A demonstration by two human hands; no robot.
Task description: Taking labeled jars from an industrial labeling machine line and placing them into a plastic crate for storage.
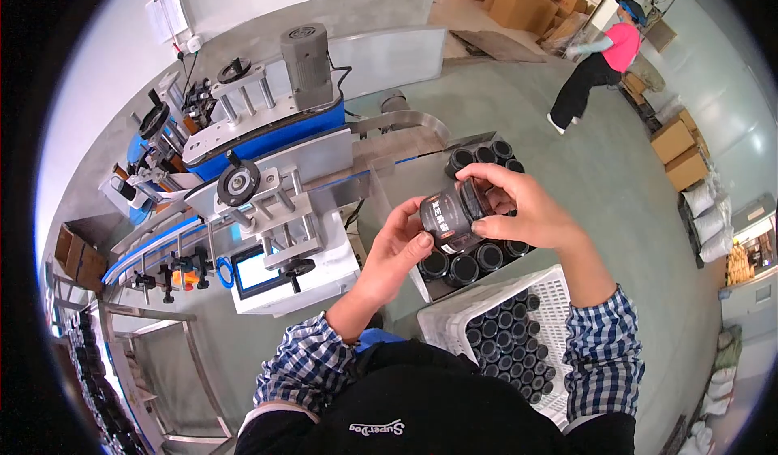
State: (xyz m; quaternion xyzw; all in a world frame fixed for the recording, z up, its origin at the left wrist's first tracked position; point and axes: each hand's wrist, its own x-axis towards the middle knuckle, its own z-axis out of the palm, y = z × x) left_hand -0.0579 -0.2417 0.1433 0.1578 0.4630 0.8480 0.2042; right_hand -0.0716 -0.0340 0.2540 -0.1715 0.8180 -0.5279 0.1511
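Between my two hands is a dark jar with a black lid and a printed label bearing writing. It is tilted on its side, lid towards the right. My left hand grips its base end with thumb and fingers. Around the lid end close the thumb and fingers of my right hand. Below the held jar, several black-lidded jars stand on a metal tray; my hands and the held jar hide some of them.
A labelling machine with handwheels, motor and a lit screen stands to the left. A white plastic crate full of black-lidded jars is close by my body. A person in a pink top is at the far right, near cardboard boxes.
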